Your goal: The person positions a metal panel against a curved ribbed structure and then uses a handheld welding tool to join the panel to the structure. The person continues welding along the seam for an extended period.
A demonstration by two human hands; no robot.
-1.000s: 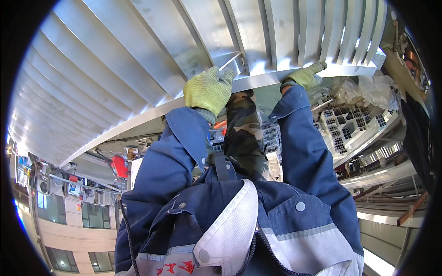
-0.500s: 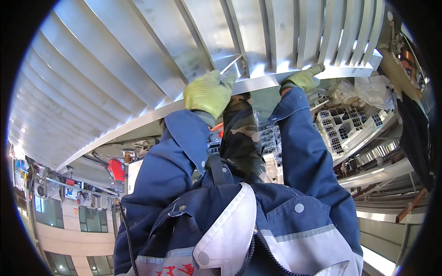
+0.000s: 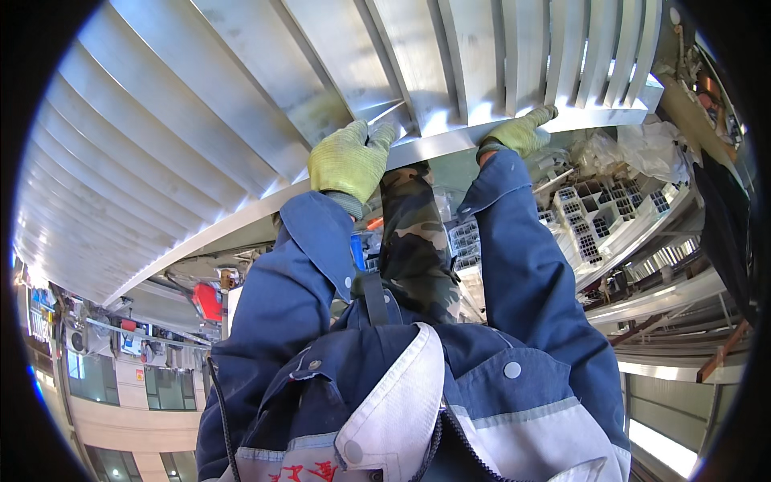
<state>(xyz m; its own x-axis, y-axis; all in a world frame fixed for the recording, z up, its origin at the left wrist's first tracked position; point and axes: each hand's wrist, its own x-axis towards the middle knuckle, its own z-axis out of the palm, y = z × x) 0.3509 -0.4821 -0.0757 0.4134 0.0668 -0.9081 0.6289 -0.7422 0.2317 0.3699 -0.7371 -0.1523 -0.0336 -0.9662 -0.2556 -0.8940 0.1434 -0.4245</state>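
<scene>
A large silvery metal slatted panel (image 3: 217, 88) fills the upper part of the view, with many parallel slats meeting a smooth edge rail (image 3: 438, 146). My left hand (image 3: 348, 163), in a yellow-green knit glove, is closed on this rail near the middle, its fingers partly hidden behind the slats. A thin, bright metal strip shows between two slats beside that thumb. Farther right, my right hand (image 3: 518, 135), gloved the same way, grips the rail too, with a finger or thumb lying along it toward the right. Both arms reach forward in dark blue sleeves.
Stacked hollow metal profiles (image 3: 582, 229) lie at the right below the panel, with clear plastic wrapping (image 3: 646, 149) behind them. Long bars (image 3: 666, 297) run along the right side. A red object (image 3: 208, 301) sits at the lower left, and a building wall (image 3: 132, 418) stands beyond.
Both hands and the panel have shifted slightly left in the view. Each hand keeps its hold at about the same place on the rail.
</scene>
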